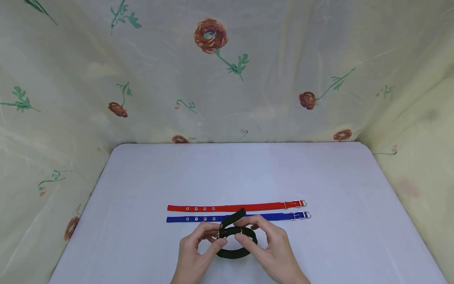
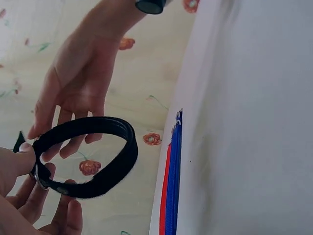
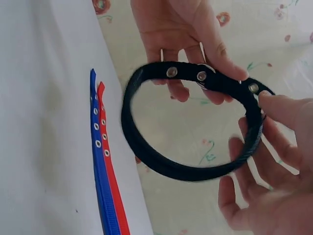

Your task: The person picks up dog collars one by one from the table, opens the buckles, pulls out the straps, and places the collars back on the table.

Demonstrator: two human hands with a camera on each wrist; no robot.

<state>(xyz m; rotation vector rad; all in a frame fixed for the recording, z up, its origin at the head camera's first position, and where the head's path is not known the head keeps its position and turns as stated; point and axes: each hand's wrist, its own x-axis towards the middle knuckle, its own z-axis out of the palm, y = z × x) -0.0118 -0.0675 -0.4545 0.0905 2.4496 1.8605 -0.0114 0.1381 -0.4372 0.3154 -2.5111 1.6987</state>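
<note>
A black pet collar (image 1: 234,253), bent into a loop with its tail threaded through the metal buckle, is held up over the table. My left hand (image 1: 196,249) pinches it at the buckle between thumb and fingers. On the other side, my right hand (image 1: 274,246) grips the strap near the tail end, thumb in front. Metal eyelets (image 3: 171,72) show along the band in the right wrist view. Behind the hands, a blue collar (image 1: 271,217) and a red collar (image 1: 248,207) lie flat and straight, side by side, buckles to the right.
The white table (image 1: 142,169) has rounded far corners. Flower-printed cloth (image 1: 159,63) hangs behind it and along both sides. In the left wrist view, a dark round object (image 2: 150,6) sits at the right wrist.
</note>
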